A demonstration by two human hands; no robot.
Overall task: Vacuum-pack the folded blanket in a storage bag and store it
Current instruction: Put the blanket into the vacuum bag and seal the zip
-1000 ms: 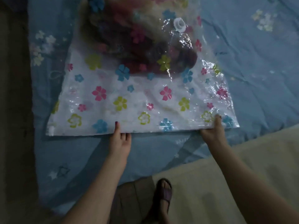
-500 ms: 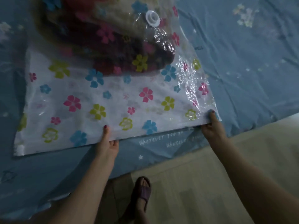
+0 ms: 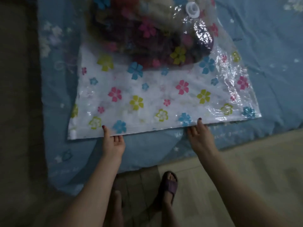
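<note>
Across the middle of the frame, a clear storage bag (image 3: pixel 164 95) printed with pink, blue and yellow-green flowers lies flat on a blue bed sheet (image 3: pixel 270 54). Its filled upper part, at the top centre, holds the folded blanket (image 3: pixel 147 35), dark and multicoloured behind the plastic. A white round valve (image 3: pixel 193 9) sits on the bag's upper right, over the blanket. The bag's lower portion lies flat and looks white. Both hands are at the bag's near edge, well apart from each other. The left hand (image 3: pixel 113 141), lower centre-left, pinches the edge, thumb on top and fingers tucked beneath. The right hand (image 3: pixel 199 135), lower centre-right, grips the same edge likewise, thumb on the plastic. Below, at the bottom centre, a foot in a dark sandal (image 3: pixel 168 185) stands on the pale floor (image 3: pixel 246 169) beside the bed.
</note>
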